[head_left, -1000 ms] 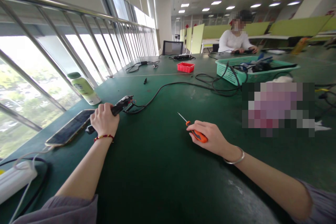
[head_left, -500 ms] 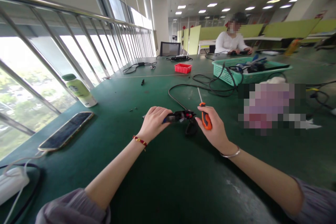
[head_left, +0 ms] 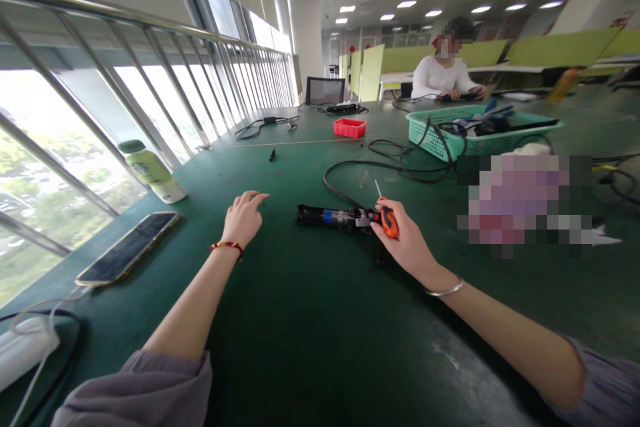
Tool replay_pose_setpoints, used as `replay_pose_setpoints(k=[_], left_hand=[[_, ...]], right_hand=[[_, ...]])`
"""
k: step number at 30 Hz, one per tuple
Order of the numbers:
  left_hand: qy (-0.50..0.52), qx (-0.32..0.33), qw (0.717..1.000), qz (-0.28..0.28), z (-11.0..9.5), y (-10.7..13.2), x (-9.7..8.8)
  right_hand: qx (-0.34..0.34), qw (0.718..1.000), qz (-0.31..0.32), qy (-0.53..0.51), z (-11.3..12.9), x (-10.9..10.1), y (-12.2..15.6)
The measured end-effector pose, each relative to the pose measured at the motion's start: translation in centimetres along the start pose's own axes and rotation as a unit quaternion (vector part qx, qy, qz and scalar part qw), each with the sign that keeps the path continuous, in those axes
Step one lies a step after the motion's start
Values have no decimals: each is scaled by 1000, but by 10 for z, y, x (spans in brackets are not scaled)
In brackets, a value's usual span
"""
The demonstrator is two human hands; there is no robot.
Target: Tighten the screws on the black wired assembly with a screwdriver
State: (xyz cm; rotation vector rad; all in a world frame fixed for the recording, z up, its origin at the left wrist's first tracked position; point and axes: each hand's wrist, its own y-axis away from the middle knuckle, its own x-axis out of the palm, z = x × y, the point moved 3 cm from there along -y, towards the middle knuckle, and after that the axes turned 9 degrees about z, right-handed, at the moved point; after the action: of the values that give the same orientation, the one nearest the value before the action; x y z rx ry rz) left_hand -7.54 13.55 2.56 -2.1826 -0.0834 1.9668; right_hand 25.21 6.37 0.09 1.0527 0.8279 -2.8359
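Screwdriver [head_left: 390, 223] with an orange handle, grasped in the right hand [head_left: 407, 247], shaft pointing up and away above the green table [head_left: 300, 320]. Black device [head_left: 325, 217] with a blue band, lying crosswise on the table between the two hands, right end up against the fingers of the right hand; impossible to tell whether gripped there too or only touched. Left hand [head_left: 243, 220] well apart from the device, off to its left, low over the table, fingers bent with one stretched toward the device; undersides hidden, so impossible to tell whether free or pinching something small. Beyond the device, black cable [head_left: 425, 180] in loops beside a green basket [head_left: 433, 140] full of cords and other items. Farther back, red box [head_left: 350, 130]; to the left, phone [head_left: 127, 250] lying flat, with a green-and-white bottle [head_left: 153, 170] just beyond. Across the table, person [head_left: 433, 79] in a white top, seated.
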Motion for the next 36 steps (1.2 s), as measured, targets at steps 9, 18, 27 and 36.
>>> replay_pose_setpoints(k=[9, 18, 27, 36], left_hand=[[-31, -7, 998, 59, 26, -5, 8], [-51, 27, 995, 76, 16, -10, 13], [-121, 1, 984, 131, -14, -6, -6], [-171, -77, 972, 143, -80, 24, -14]], right_hand=[[46, 999, 20, -13, -2, 2, -1], [55, 998, 25, -10, -2, 3, -2], [63, 997, 28, -32, -2, 3, -3], [60, 997, 27, -42, -2, 2, -2]])
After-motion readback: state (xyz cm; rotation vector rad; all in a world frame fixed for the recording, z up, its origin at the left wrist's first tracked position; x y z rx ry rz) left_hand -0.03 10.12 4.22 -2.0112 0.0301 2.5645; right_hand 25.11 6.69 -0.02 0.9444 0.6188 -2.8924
